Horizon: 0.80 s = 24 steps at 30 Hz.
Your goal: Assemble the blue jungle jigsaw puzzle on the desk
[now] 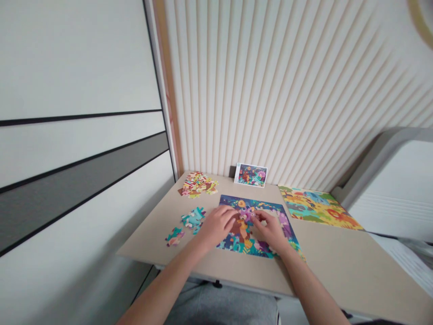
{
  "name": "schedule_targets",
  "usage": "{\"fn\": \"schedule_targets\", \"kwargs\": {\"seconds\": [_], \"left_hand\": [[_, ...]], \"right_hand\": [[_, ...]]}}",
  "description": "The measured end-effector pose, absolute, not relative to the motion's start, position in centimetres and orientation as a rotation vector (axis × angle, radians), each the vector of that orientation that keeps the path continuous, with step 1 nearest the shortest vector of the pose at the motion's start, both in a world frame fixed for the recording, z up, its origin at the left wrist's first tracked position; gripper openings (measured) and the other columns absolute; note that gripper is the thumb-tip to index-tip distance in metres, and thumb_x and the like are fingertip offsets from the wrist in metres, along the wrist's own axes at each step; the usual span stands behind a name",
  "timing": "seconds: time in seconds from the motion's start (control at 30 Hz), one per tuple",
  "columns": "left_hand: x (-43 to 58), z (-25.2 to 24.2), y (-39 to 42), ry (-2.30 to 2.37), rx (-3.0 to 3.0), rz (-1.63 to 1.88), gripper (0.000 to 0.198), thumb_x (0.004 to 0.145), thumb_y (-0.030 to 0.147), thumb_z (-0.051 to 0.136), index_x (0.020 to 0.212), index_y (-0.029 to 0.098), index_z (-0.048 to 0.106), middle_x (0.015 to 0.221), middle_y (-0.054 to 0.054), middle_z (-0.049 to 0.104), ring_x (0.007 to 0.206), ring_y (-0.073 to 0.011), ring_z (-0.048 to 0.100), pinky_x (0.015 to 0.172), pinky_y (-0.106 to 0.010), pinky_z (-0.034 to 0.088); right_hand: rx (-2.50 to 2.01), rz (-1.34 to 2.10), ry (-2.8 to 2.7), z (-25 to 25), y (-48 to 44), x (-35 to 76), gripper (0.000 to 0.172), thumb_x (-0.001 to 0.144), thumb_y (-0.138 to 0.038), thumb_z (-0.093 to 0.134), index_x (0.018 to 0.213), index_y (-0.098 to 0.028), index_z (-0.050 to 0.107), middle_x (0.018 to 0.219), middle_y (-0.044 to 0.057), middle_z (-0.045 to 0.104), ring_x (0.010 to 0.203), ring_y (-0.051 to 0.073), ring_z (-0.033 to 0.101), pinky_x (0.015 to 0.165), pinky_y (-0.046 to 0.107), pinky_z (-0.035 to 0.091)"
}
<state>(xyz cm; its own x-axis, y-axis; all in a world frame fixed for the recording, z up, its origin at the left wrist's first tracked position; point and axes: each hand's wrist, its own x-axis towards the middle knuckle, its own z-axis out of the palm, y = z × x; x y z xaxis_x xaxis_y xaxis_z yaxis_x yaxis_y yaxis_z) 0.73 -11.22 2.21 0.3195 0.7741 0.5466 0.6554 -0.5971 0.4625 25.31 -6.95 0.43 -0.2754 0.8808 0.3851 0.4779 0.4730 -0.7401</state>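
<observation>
A jigsaw puzzle (237, 244) of an undersea scene lies partly assembled on the table, with a table-coloured gap in its right part. My left hand (219, 224) rests on its left side, fingers bent and slightly apart, holding nothing that I can see. At the puzzle's upper middle, my right hand (271, 231) has thumb and forefinger pinched on the edge of a purple puzzle piece (246, 214). Both hands hide parts of the picture. Left of the puzzle lie loose teal pieces (192, 217) and a small teal and pink cluster (175, 236).
A reference picture card (251, 175) leans upright at the back. Red and yellow puzzle pieces (199, 184) are heaped at the back left of the table (209, 267). An assembled yellow animal puzzle (320, 206) lies at right. A white cabinet wall (84, 176) borders the left side.
</observation>
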Motion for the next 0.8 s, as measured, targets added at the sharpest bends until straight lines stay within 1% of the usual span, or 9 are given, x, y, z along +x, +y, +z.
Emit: {"fn": "schedule_targets", "kwargs": {"seconds": [0.03, 0.1, 0.2, 0.27, 0.3, 0.43, 0.53, 0.63, 0.8], "left_hand": [[-0.1, 2.3, -12.3, 1.362, 2.471, 1.059, 0.027, 0.100, 0.025, 0.052, 0.124, 0.025, 0.065, 0.123, -0.008, 0.066, 0.119, -0.0242, 0.060, 0.107, -0.044, 0.046], [-1.7, 2.1, -14.4, 1.381, 2.529, 0.909, 0.026, 0.095, 0.031, 0.062, 0.120, 0.026, 0.068, 0.120, -0.007, 0.067, 0.115, -0.0251, 0.061, 0.106, -0.045, 0.047], [-2.9, 1.2, -16.7, 1.404, 2.546, 0.763, 0.044, 0.089, 0.037, 0.072, 0.131, 0.028, 0.063, 0.129, -0.007, 0.064, 0.121, -0.0273, 0.057, 0.108, -0.045, 0.045], [-2.6, 0.7, -17.4, 1.439, 2.539, 0.745, 0.054, 0.087, 0.039, 0.073, 0.138, 0.028, 0.058, 0.136, -0.008, 0.061, 0.126, -0.0286, 0.054, 0.109, -0.047, 0.044], [-2.3, 0.4, -17.5, 1.448, 2.541, 0.749, 0.056, 0.087, 0.040, 0.073, 0.139, 0.028, 0.057, 0.138, -0.008, 0.059, 0.128, -0.0291, 0.053, 0.110, -0.047, 0.044], [-0.8, -0.1, -17.1, 1.436, 2.563, 0.768, 0.049, 0.089, 0.041, 0.070, 0.135, 0.027, 0.060, 0.139, -0.009, 0.058, 0.131, -0.0298, 0.051, 0.112, -0.049, 0.043], [-0.6, -0.4, -17.0, 1.455, 2.536, 0.795, 0.041, 0.090, 0.036, 0.069, 0.130, 0.027, 0.063, 0.139, -0.008, 0.058, 0.132, -0.0293, 0.051, 0.112, -0.049, 0.043], [-0.8, -0.7, -17.1, 1.437, 2.498, 0.856, 0.035, 0.088, 0.033, 0.072, 0.122, 0.027, 0.065, 0.136, -0.008, 0.058, 0.132, -0.0290, 0.052, 0.112, -0.049, 0.044], [-1.4, -1.0, -17.2, 1.393, 2.451, 0.951, 0.039, 0.080, 0.033, 0.081, 0.114, 0.027, 0.064, 0.130, -0.009, 0.061, 0.127, -0.0315, 0.055, 0.107, -0.052, 0.047]], "right_hand": [[-1.151, 0.609, -1.905, 0.3, -6.8, 25.5, 0.035, 0.096, -0.051, 0.055, 0.098, -0.020, 0.072, 0.084, 0.004, 0.071, 0.076, 0.020, 0.061, 0.071, 0.030, 0.048], [-1.184, 0.579, -1.892, 0.2, -6.5, 25.8, 0.037, 0.096, -0.051, 0.055, 0.101, -0.020, 0.073, 0.089, 0.006, 0.073, 0.077, 0.021, 0.062, 0.071, 0.031, 0.049], [-1.216, 0.553, -1.892, 0.1, -6.4, 25.8, 0.037, 0.095, -0.051, 0.055, 0.104, -0.021, 0.073, 0.091, 0.006, 0.075, 0.075, 0.021, 0.063, 0.070, 0.031, 0.049], [-1.228, 0.547, -1.897, 0.0, -6.5, 25.7, 0.036, 0.095, -0.050, 0.055, 0.105, -0.021, 0.073, 0.089, 0.006, 0.075, 0.074, 0.021, 0.064, 0.068, 0.030, 0.048], [-1.229, 0.547, -1.905, 0.0, -6.6, 25.6, 0.035, 0.095, -0.049, 0.055, 0.105, -0.021, 0.073, 0.088, 0.005, 0.074, 0.074, 0.021, 0.064, 0.068, 0.030, 0.048], [-1.213, 0.555, -1.946, -0.2, -6.7, 25.6, 0.035, 0.096, -0.049, 0.054, 0.102, -0.021, 0.073, 0.080, 0.003, 0.072, 0.071, 0.020, 0.063, 0.067, 0.029, 0.047], [-1.218, 0.580, -1.949, -0.5, -6.4, 25.6, 0.035, 0.096, -0.050, 0.054, 0.102, -0.021, 0.072, 0.078, 0.003, 0.071, 0.069, 0.019, 0.062, 0.066, 0.028, 0.046], [-1.226, 0.614, -1.937, -0.9, -6.3, 25.5, 0.036, 0.095, -0.052, 0.055, 0.103, -0.021, 0.071, 0.078, 0.002, 0.071, 0.068, 0.018, 0.061, 0.063, 0.027, 0.046], [-1.187, 0.675, -1.935, -1.0, -6.7, 24.9, 0.036, 0.095, -0.052, 0.054, 0.097, -0.020, 0.071, 0.071, 0.000, 0.066, 0.064, 0.017, 0.059, 0.060, 0.026, 0.043]]}}
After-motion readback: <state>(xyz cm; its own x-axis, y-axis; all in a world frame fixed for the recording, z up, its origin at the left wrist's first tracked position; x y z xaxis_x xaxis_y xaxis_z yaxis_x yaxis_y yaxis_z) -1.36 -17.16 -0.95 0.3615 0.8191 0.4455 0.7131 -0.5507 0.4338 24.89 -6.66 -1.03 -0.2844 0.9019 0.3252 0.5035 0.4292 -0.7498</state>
